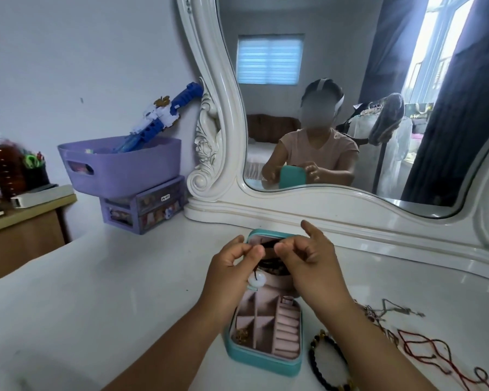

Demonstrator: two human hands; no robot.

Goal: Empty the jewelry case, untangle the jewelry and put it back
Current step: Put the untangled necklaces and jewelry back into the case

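Pinching a dark cord [268,244] held crosswise, both hands' fingers [254,253] dangle its white pendant [255,280].

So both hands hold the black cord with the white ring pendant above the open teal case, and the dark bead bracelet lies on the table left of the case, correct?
Not quite. The head view shows the dark bead bracelet lying right of the teal case, not left. The rest holds: left hand and right hand hold the black cord with the white ring pendant.

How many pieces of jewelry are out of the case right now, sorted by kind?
Beaded bracelet: 1
Red cord: 1
Thin chain: 1
Black cord with white ring pendant, pinched by left hand and right hand: 1
Total: 4
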